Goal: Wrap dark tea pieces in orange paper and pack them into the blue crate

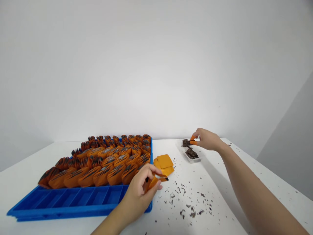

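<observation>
My left hand [144, 186] pinches a small orange packet [153, 183] in front of the blue tray. The packet's top edge is dark and looks spread apart. Farther off on the right, my right hand [205, 139] wears orange covers on its thumb and forefinger. These two fingertips close on a thin dark brown piece [188, 142], whose kind I cannot make out. Just below sits a clear plastic tub [195, 160] holding more dark brown pieces [191, 153]. Orange folded packets [165, 162] lie in a small pile beyond my left fingers.
A blue divided tray [80, 209] stands on the left of the white table [207, 189]. Rows of orange and black packets [114, 174] fill its back compartments; its front row shows bare blue. Dark crumbs [193, 213] lie scattered on the table. A white wall [156, 71] rises behind.
</observation>
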Action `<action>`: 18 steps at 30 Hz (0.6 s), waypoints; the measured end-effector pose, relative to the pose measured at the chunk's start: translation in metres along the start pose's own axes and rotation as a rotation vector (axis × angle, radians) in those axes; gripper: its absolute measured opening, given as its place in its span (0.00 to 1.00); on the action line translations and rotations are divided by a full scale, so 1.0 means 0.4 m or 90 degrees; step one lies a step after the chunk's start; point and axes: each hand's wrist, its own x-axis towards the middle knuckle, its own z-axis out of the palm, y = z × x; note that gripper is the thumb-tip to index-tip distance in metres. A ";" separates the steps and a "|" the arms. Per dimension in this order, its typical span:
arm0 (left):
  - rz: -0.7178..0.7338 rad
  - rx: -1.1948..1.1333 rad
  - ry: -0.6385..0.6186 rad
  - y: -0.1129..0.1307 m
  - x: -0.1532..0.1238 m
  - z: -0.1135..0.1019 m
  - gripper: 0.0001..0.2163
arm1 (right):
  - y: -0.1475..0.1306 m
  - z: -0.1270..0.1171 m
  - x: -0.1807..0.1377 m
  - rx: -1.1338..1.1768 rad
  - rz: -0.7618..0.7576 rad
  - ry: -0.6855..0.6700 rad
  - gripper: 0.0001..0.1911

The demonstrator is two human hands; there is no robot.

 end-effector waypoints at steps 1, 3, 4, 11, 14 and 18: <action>-0.006 -0.014 0.005 0.002 0.001 0.002 0.12 | -0.006 -0.011 -0.005 0.001 -0.001 0.004 0.13; -0.006 -0.021 0.023 0.005 0.004 0.005 0.11 | -0.034 -0.038 -0.024 0.024 -0.031 0.021 0.12; 0.001 -0.015 0.032 0.005 0.006 0.005 0.10 | -0.055 -0.053 -0.037 0.051 -0.064 0.026 0.12; 0.039 -0.039 0.099 -0.006 0.017 0.004 0.17 | -0.260 -0.129 -0.178 0.282 -0.420 -0.083 0.08; 0.020 -0.082 0.130 -0.009 0.019 0.003 0.21 | -0.306 -0.131 -0.221 0.256 -0.493 -0.073 0.04; -0.025 -0.120 0.125 0.006 0.016 0.004 0.23 | -0.322 -0.127 -0.241 0.198 -0.515 0.000 0.05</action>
